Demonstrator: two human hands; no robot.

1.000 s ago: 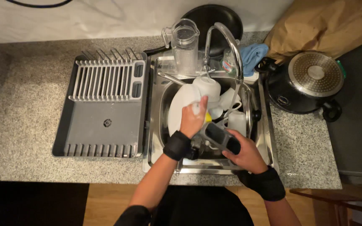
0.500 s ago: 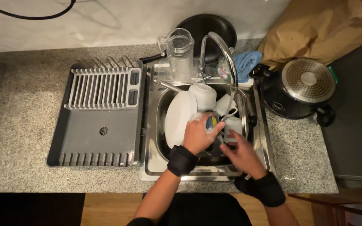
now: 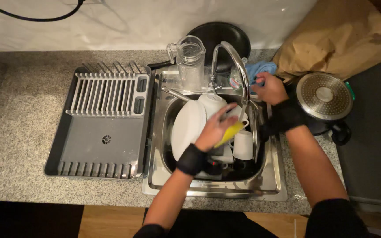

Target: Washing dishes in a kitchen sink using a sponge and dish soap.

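My left hand (image 3: 214, 128) holds a yellow sponge (image 3: 230, 132) over the steel sink (image 3: 155, 167), just under the curved tap spout (image 3: 237, 61). A large white plate (image 3: 186, 128) leans in the basin to its left, with a white bowl (image 3: 210, 103) behind it and white mugs (image 3: 243, 145) below the sponge. My right hand (image 3: 270, 88) is up at the back right rim of the sink, beside the tap's base and a blue cloth (image 3: 261, 68); what its fingers touch is hidden.
A grey dish rack (image 3: 100, 119) stands empty left of the sink. A clear jug (image 3: 190, 61) and a black pan (image 3: 219, 37) sit behind the tap. On the right are a black pot with a steel lid (image 3: 325, 97) and a brown paper bag (image 3: 340, 37).
My right hand left the basin and rose to the back right of the sink by the tap. My left hand lifted the yellow sponge up under the spout.
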